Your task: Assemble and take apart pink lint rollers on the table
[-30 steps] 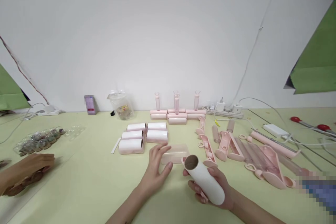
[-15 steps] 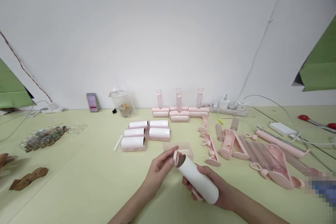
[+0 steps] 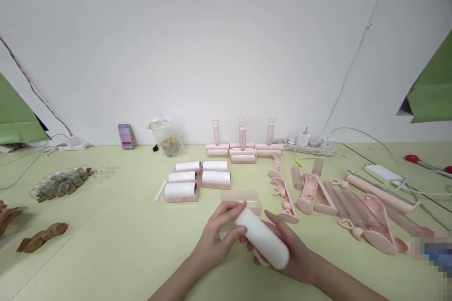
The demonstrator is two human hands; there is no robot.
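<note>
A white lint roller roll [image 3: 263,239] is tilted between my two hands above the near part of the table. My right hand [image 3: 294,254] is closed round its lower right side, with a pink part [image 3: 260,258] showing under the fingers. At the roll's upper left end, my left hand [image 3: 218,235] pinches a small pink end cap [image 3: 240,212] against the opening; the fingers hide most of it. Just behind the hands lies a clear pinkish cover [image 3: 242,196]. To the right are pink roller frames [image 3: 285,202] with heart-shaped loops.
Several white rolls [image 3: 181,192] lie in clear covers left of centre. Assembled pink lint rollers [image 3: 243,151] stand along the wall. Pink parts and clear tubes [image 3: 353,207] crowd the right. A power strip [image 3: 310,150] with cables runs behind. Another person's hand [image 3: 5,216] shows at left.
My left hand has brought the pink end cap onto the roll's open end, which showed brown cardboard before. The roll has shifted slightly left in my right hand.
</note>
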